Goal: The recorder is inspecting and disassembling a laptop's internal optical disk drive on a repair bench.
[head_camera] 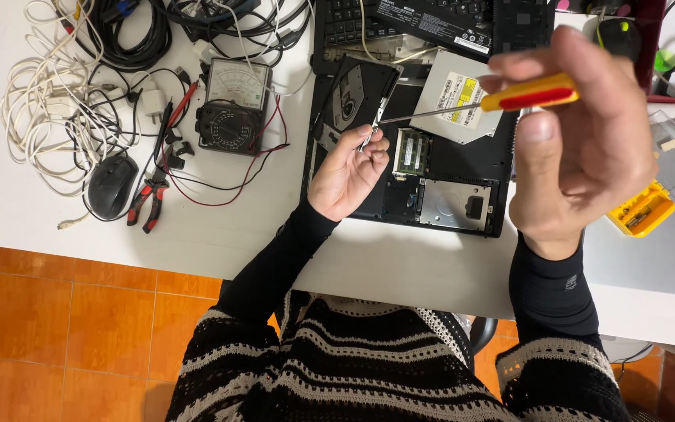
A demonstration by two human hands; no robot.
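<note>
1. Holding a small metal bracket (370, 134) pinched in its fingers, the left hand (347, 173) hovers above the opened laptop (439, 168) on the white table (220, 227).
2. The right hand (580, 148) is closed around a yellow-and-red screwdriver (509, 98), whose tip meets the bracket.
3. Judged from this, good work means keeping the shaft in line with the screw, pressing lightly, and steadying the bracket.
4. Working over the table would help catch a dropped screw; the analog multimeter (234, 105) and pliers (148, 199) lie well apart.

Bright, even overhead light, soft shadows, perhaps slight blur on the near hand (580, 148).
</note>
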